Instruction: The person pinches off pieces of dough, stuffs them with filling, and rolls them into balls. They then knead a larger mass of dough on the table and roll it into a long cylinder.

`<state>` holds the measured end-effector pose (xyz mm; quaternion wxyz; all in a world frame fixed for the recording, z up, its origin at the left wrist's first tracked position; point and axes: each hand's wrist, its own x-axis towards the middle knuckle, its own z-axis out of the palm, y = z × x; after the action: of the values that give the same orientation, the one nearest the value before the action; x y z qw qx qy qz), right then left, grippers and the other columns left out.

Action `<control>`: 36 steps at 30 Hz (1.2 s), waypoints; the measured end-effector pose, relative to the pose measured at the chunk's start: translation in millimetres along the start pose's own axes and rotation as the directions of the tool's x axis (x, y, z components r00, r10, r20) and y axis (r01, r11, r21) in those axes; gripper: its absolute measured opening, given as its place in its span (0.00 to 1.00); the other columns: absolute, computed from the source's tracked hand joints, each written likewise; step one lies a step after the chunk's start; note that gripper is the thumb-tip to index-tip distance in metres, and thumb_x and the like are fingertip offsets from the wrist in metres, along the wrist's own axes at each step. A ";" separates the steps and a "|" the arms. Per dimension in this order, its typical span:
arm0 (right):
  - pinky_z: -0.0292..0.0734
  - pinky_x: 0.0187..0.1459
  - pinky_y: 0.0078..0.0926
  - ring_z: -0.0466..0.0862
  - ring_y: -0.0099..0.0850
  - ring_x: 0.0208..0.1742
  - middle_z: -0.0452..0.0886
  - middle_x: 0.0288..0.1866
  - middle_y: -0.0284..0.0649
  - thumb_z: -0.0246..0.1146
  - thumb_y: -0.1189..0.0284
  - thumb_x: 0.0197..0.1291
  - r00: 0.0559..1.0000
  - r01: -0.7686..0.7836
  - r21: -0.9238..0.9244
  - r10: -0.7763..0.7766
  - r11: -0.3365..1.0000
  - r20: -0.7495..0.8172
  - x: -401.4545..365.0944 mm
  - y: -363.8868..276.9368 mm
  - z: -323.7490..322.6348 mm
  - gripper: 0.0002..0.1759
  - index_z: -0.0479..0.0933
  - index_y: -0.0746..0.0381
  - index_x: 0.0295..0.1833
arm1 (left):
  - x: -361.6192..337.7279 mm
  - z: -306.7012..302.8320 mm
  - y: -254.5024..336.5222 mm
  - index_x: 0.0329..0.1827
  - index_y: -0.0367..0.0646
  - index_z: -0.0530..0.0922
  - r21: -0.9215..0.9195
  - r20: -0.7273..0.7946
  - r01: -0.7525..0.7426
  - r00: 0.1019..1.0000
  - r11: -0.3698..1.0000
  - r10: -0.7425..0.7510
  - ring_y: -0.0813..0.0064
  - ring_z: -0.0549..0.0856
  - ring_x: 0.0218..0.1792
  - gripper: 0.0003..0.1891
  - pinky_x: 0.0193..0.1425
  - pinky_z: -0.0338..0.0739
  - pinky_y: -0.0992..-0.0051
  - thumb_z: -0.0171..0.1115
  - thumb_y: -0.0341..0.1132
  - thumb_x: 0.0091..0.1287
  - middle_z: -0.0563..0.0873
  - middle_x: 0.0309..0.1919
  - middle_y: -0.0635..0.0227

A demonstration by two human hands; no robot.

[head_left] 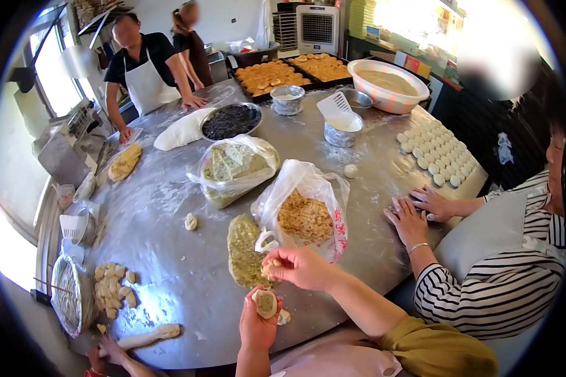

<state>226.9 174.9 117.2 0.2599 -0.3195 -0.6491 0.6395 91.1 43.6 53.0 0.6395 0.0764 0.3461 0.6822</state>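
My left hand (pixel 256 327) cups a small round of dough (pixel 266 304) with greenish filling in its middle. Just above it, my right hand (pixel 300 266) pinches a bit of brown crumbly filling (pixel 270 269) between its fingertips. Right behind my right hand stands an open plastic bag of brown crumb filling (pixel 305 215). A lump of green filling (pixel 244 250) lies on the floured metal table (pixel 170 213) beside the bag.
A second bag of green filling (pixel 234 166), a bowl of dark filling (pixel 231 121) and white dough (pixel 182 129) lie further back. A striped-shirted person's hands (pixel 416 213) press dough at right, near rows of dough balls (pixel 431 151). Cut dough pieces (pixel 112 289) lie left; another hand (pixel 110 349) rolls a dough log.
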 end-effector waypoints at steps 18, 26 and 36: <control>0.76 0.42 0.33 0.81 0.41 0.40 0.80 0.38 0.43 0.62 0.69 0.61 0.948 0.307 -0.392 -0.315 0.867 0.045 -7.1 24.2 52.7 0.10 0.80 0.60 0.47 | 9.6 -2.7 5.4 0.66 0.37 0.63 -0.081 0.067 -0.050 0.996 0.995 0.056 0.62 0.71 0.64 0.23 0.69 0.64 0.61 0.36 0.45 0.77 0.72 0.62 0.58; 0.76 0.42 0.36 0.81 0.43 0.39 0.80 0.36 0.44 0.62 0.75 0.55 0.958 0.277 -0.460 -0.282 0.844 0.059 -9.2 15.0 51.5 0.13 0.79 0.60 0.48 | 8.4 4.5 1.8 0.61 0.40 0.67 -0.053 0.010 -0.119 0.993 0.991 0.120 0.67 0.76 0.57 0.16 0.63 0.71 0.67 0.50 0.34 0.74 0.76 0.55 0.61; 0.77 0.40 0.34 0.82 0.42 0.38 0.82 0.36 0.44 0.64 0.71 0.58 0.963 0.256 -0.471 -0.264 0.844 0.050 -16.8 12.9 49.8 0.11 0.81 0.61 0.46 | 3.4 4.2 0.5 0.62 0.40 0.65 -0.068 -0.054 -0.121 0.992 0.990 0.117 0.67 0.76 0.56 0.15 0.60 0.73 0.67 0.45 0.34 0.76 0.75 0.56 0.60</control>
<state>201.9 129.0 103.2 0.2634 -0.2876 -0.8206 0.4177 92.4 48.4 55.2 0.5913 0.0572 0.3322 0.7326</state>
